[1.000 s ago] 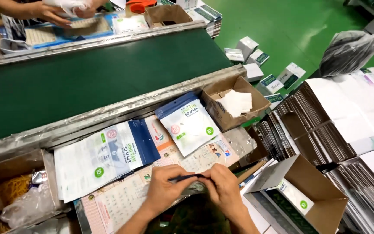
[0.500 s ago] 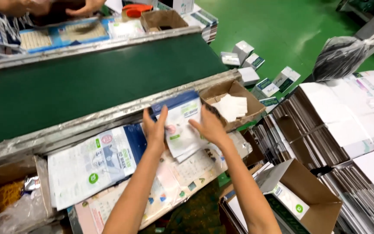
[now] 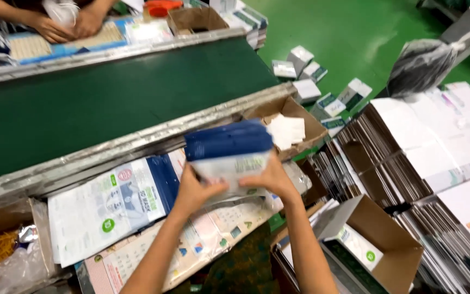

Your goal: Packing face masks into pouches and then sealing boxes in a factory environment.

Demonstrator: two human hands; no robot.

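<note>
While half a second ago both hands were only reaching with spread fingers toward the pouches, they now have a bundle lifted between them.

Left hand: the left hand [image 3: 194, 191] is closed on the lower left edge of the stack of blue-and-white pouches [image 3: 229, 155], thumb on the front, fingers behind.
Right hand: the right hand [image 3: 272, 178] is closed on the lower right edge of the same stack, fingers wrapped under it.
Stack position: held upright in the air, blue tops up, above the printed sheets [image 3: 191, 245] and just in front of the conveyor rail [image 3: 137, 142]; it lay flat on that spot a moment before.
Meaning of the change: by my reading the pick-up is done and the bundle is being squared between the palms.
Beside it: a larger blue-and-white pouch [image 3: 110, 204] lies flat to the left; an open cardboard box with white pieces [image 3: 289, 128] sits to the right.
Conveyor: the green belt [image 3: 110, 98] carries nothing near the hands.
Across the belt: another person's hands [image 3: 66, 24] work at the far side.
Lower right: an open carton [image 3: 387, 250] holds a small white box.
</note>
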